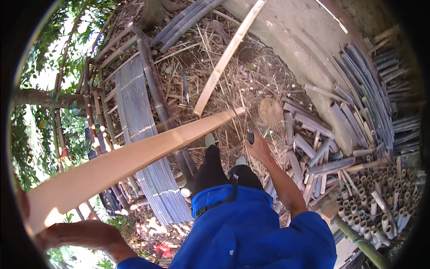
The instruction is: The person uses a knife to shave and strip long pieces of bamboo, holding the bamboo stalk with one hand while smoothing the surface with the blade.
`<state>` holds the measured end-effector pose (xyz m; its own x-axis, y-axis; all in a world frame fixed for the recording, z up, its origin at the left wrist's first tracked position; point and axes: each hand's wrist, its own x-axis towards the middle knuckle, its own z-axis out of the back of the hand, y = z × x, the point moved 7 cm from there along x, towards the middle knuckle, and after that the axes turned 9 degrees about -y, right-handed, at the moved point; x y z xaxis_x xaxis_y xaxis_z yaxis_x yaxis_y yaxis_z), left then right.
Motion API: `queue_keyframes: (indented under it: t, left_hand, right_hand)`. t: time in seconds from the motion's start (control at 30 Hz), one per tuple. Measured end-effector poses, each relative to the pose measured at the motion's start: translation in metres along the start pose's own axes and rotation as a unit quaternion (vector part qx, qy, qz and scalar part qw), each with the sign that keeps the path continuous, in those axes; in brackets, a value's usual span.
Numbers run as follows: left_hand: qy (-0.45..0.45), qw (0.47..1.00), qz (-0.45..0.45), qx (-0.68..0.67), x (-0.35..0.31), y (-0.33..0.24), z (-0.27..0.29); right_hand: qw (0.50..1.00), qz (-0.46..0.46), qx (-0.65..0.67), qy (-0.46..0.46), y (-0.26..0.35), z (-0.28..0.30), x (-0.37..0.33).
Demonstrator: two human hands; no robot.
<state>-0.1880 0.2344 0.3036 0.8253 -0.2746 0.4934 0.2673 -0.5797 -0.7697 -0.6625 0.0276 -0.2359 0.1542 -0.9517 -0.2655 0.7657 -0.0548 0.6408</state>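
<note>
My left hand (83,234) grips the wide near end of a long pale split-bamboo plank (130,160) at the lower left. The plank slants up to the right, its narrow tip above the ground in front of my feet. My right hand (259,148) is closed round the black handle (250,138) of a tool, just below and right of that tip. A thin dark line near the tip may be its blade, too blurred to tell. Beside the tip stands a round wooden stump (270,112).
Another pale bamboo strip (228,54) lies ahead on littered ground. A slatted bamboo bench (143,134) stands left, near a pole railing. Cut bamboo pieces (316,134) are heaped right, with bundled tubes (376,201) beyond and a concrete ledge (286,36) behind. A thin blade-like piece (185,87) lies near the bench.
</note>
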Motion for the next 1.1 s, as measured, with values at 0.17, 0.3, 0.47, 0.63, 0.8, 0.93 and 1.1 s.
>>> queue_keyframes:
  t: [0.17, 0.3, 0.47, 0.63, 0.8, 0.93, 1.1]
  left_hand:
    - [0.015, 0.99, 0.108, 0.085, -0.096, 0.108, -0.044]
    - [0.139, 0.988, 0.059, -0.015, -0.229, 0.236, -0.102]
    - [0.132, 0.962, 0.169, -0.169, -0.213, 0.236, -0.11]
    - [0.181, 0.942, 0.233, -0.163, -0.155, 0.134, -0.114]
    - [0.19, 0.947, 0.195, -0.172, -0.09, 0.042, -0.107]
    - [0.186, 0.939, 0.224, -0.183, -0.087, 0.027, -0.11]
    - [0.069, 0.976, 0.173, -0.113, -0.093, 0.013, -0.102]
  right_hand:
    - [0.997, -0.027, -0.063, 0.026, -0.057, -0.014, -0.041]
    - [0.996, -0.043, -0.066, 0.032, -0.088, -0.018, -0.053]
    - [0.993, -0.092, -0.066, 0.034, -0.092, -0.011, -0.061]
    - [0.998, 0.065, 0.008, 0.01, 0.024, 0.016, -0.067]
    - [0.944, 0.259, 0.184, -0.088, 0.048, 0.057, -0.089]
    - [0.995, 0.059, -0.038, -0.076, -0.053, 0.059, -0.035]
    - [0.988, 0.156, 0.017, -0.007, 0.031, 0.063, -0.101]
